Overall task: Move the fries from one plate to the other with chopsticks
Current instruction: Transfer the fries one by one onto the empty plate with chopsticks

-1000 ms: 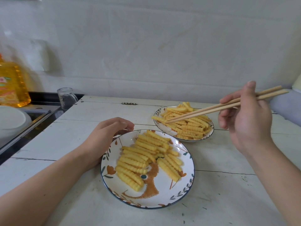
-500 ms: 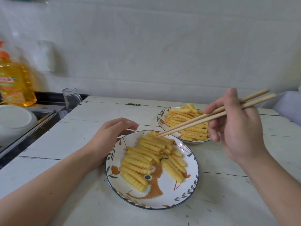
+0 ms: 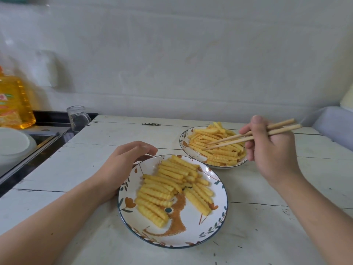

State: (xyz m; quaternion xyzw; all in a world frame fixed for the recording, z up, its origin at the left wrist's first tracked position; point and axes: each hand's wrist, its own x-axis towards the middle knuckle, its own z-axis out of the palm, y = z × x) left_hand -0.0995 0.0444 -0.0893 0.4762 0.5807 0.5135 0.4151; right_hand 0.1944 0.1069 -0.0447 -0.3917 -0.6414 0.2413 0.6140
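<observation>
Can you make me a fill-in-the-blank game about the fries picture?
1. The right hand holds the ____.
2. The chopsticks have their tips over the ____ plate.
3. The left hand rests against the rim of the ____ plate.
4. The glass stands to the ____ of both plates.

Missing words: chopsticks; far; near; left

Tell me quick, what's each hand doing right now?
Left hand: open, holding nothing, fingers loosely curved at the near plate rim.
Right hand: gripping the chopsticks, tips over the far plate's fries.
</observation>
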